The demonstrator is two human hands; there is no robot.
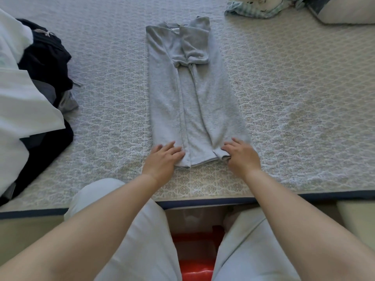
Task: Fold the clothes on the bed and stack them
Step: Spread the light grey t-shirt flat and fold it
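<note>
A light grey shirt lies flat on the patterned bed, both sides and sleeves folded inward into a long narrow strip. A heap of black and white clothes sits at the left edge.

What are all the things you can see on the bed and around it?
Shirt: one, light grey, middle of the bed, both sides folded in to make a long strip.
Clothes pile: one heap, white, black and grey, left side of the bed.
Checked cloth: one, green and white, crumpled at the far right.
Pillow: one, pale with a dark band, far right corner.
Bed cover: one, grey and white pattern, under everything.
Red thing: one, on the floor between the knees; cannot tell what it is.
Left hand: on the shirt's near left corner.
Right hand: on the near right corner.
</note>
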